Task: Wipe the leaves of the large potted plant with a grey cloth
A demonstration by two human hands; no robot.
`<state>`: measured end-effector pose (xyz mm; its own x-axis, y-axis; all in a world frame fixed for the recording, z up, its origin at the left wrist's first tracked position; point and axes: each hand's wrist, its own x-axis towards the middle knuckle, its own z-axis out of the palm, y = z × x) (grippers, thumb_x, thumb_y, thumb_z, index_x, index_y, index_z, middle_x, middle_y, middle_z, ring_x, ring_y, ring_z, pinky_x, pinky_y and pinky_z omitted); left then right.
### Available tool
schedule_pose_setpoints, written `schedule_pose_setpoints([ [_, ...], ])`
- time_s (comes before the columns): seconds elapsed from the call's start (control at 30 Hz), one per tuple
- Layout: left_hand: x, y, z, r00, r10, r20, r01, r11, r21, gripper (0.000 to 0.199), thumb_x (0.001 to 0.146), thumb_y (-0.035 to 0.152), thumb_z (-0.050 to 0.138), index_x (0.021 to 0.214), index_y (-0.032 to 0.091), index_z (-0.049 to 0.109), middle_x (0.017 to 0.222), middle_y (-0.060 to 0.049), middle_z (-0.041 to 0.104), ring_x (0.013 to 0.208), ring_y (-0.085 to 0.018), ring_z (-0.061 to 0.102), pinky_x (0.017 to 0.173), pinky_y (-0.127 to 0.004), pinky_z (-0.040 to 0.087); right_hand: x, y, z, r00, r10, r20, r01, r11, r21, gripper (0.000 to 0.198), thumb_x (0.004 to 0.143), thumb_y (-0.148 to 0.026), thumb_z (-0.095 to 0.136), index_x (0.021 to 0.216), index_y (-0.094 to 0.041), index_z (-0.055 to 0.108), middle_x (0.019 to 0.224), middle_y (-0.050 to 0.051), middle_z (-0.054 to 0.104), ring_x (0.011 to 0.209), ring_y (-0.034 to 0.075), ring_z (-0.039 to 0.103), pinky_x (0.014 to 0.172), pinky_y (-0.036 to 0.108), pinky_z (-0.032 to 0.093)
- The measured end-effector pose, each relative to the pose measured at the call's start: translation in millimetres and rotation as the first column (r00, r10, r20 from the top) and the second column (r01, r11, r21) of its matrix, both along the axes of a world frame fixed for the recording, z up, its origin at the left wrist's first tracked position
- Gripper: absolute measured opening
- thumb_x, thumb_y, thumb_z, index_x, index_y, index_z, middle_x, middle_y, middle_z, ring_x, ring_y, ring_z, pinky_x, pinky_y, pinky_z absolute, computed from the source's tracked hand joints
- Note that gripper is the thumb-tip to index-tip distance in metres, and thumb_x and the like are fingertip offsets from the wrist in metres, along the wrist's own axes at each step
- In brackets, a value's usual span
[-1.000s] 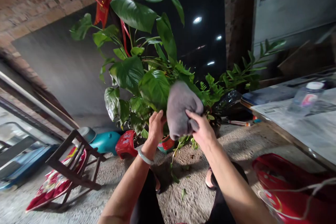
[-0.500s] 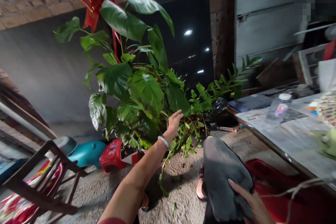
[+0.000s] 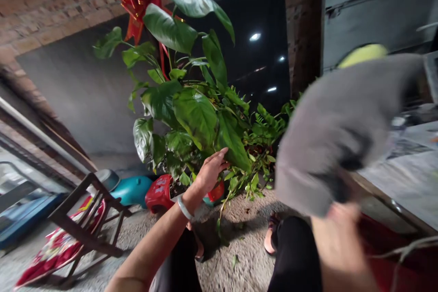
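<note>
The gray cloth [image 3: 328,137] is up in the air at the right, blurred, in front of the table [image 3: 393,205]. The right hand [image 3: 344,219] has it in a closed grip at its near end, and the cloth hides most of the fingers. To the left, the left hand [image 3: 208,173], with a pale bracelet [image 3: 185,207] at the wrist, reaches forward, fingers stretched toward the lower end of a broad green leaf [image 3: 232,139]; whether its grip is wide or narrow I cannot tell.

The leaf belongs to a large leafy plant [image 3: 195,114] at the center, with a red bow [image 3: 137,2] at its upper left. Behind stands a dark panel [image 3: 260,68] against a brick wall [image 3: 61,9]. Left of the plant's base are a red plastic object [image 3: 159,194], a teal one [image 3: 132,190] and, nearer, a wooden chair [image 3: 85,219]. A small green scrap [image 3: 234,261] lies on the rough floor [image 3: 249,255] between the feet.
</note>
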<state>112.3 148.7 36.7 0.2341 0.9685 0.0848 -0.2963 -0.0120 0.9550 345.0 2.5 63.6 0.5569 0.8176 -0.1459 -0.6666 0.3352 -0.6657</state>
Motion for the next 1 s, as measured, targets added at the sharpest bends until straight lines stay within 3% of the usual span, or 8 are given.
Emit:
schedule_pose_setpoints([
  [0.07, -11.7, -4.3, 1.9, 1.000, 0.012, 0.000, -0.012, 1.000, -0.027, 0.036, 0.081, 0.038, 0.085, 0.111, 0.018, 0.087, 0.095, -0.009, 0.079, 0.098, -0.026, 0.071, 0.105, -0.045, 0.055, -29.0, 48.8, 7.7, 0.968, 0.183, -0.173, -0.166, 0.981, 0.104, 0.029, 0.068, -0.028, 0.080, 0.097, -0.028, 0.077, 0.100, 0.003, 0.087, 0.105, 0.027, 0.082, 0.095, 0.045, 0.067],
  [0.17, -29.0, -5.8, 2.1, 0.998, 0.068, -0.006, -0.068, 0.997, -0.026, 0.037, 0.081, 0.038, 0.083, 0.112, 0.018, 0.086, 0.093, -0.009, 0.078, 0.096, -0.025, 0.070, 0.102, -0.045, 0.056, -63.5, 76.7, -25.3, 0.894, 0.372, -0.249, -0.393, 0.918, -0.042, 0.022, 0.066, -0.017, 0.080, 0.087, -0.023, 0.074, 0.084, 0.002, 0.084, 0.087, 0.025, 0.082, 0.081, 0.039, 0.070],
  [0.33, -52.8, -2.1, -3.3, 0.995, 0.096, -0.016, -0.096, 0.995, -0.036, 0.040, 0.075, 0.038, 0.087, 0.108, 0.016, 0.087, 0.101, -0.012, 0.081, 0.099, -0.027, 0.072, 0.096, -0.041, 0.058, -38.7, 30.0, -101.3, 0.941, 0.208, -0.266, -0.270, 0.937, -0.224, 0.016, 0.071, -0.027, 0.084, 0.082, -0.025, 0.073, 0.078, 0.000, 0.082, 0.077, 0.024, 0.079, 0.073, 0.039, 0.069],
  [0.5, -40.4, -0.5, -9.8, 0.998, 0.064, 0.019, -0.063, 0.996, -0.057, 0.040, 0.080, 0.037, 0.085, 0.113, 0.016, 0.086, 0.100, -0.011, 0.081, 0.098, -0.025, 0.072, 0.099, -0.042, 0.056, -16.2, 35.6, -32.5, 0.974, -0.134, -0.184, 0.158, 0.980, 0.123, 0.031, 0.067, -0.026, 0.089, 0.095, -0.029, 0.077, 0.100, -0.005, 0.084, 0.103, 0.018, 0.078, 0.093, 0.033, 0.066],
  [0.63, -24.1, -3.0, -11.4, 0.997, 0.061, 0.053, -0.058, 0.997, -0.056, 0.039, 0.081, 0.041, 0.086, 0.111, 0.015, 0.086, 0.102, -0.011, 0.081, 0.093, -0.023, 0.071, 0.096, -0.039, 0.057, -59.1, 85.2, 16.1, 0.990, 0.083, -0.117, -0.053, 0.970, 0.236, 0.031, 0.059, -0.019, 0.089, 0.086, -0.027, 0.076, 0.088, -0.006, 0.084, 0.091, 0.018, 0.079, 0.089, 0.032, 0.066],
  [0.8, -33.6, -2.2, -15.8, 0.996, 0.065, 0.055, -0.062, 0.997, -0.054, 0.047, 0.077, 0.044, 0.089, 0.114, 0.015, 0.085, 0.096, -0.009, 0.080, 0.092, -0.023, 0.070, 0.093, -0.036, 0.056, -89.6, 80.0, -73.5, 0.877, 0.383, -0.291, -0.436, 0.888, -0.144, 0.013, 0.068, -0.014, 0.084, 0.077, -0.020, 0.077, 0.073, 0.002, 0.082, 0.066, 0.021, 0.077, 0.068, 0.032, 0.066],
  [0.9, -44.9, 2.3, -21.6, 0.996, 0.078, 0.053, -0.075, 0.995, -0.064, 0.048, 0.076, 0.041, 0.090, 0.116, 0.014, 0.085, 0.103, -0.011, 0.080, 0.097, -0.024, 0.070, 0.095, -0.039, 0.055, -57.4, 41.6, -139.3, 0.862, 0.267, -0.430, -0.425, 0.843, -0.329, 0.010, 0.074, -0.011, 0.079, 0.076, -0.020, 0.076, 0.070, 0.004, 0.082, 0.061, 0.023, 0.077, 0.067, 0.037, 0.068],
  [1.0, -46.1, 6.1, -26.2, 0.996, 0.068, 0.051, -0.065, 0.996, -0.065, 0.047, 0.077, 0.042, 0.090, 0.115, 0.016, 0.085, 0.111, -0.012, 0.080, 0.097, -0.023, 0.068, 0.095, -0.039, 0.055, -13.1, 17.9, -138.8, 0.898, 0.145, -0.415, -0.263, 0.934, -0.242, 0.011, 0.080, -0.016, 0.078, 0.089, -0.023, 0.078, 0.081, 0.003, 0.085, 0.072, 0.023, 0.081, 0.073, 0.039, 0.070],
])
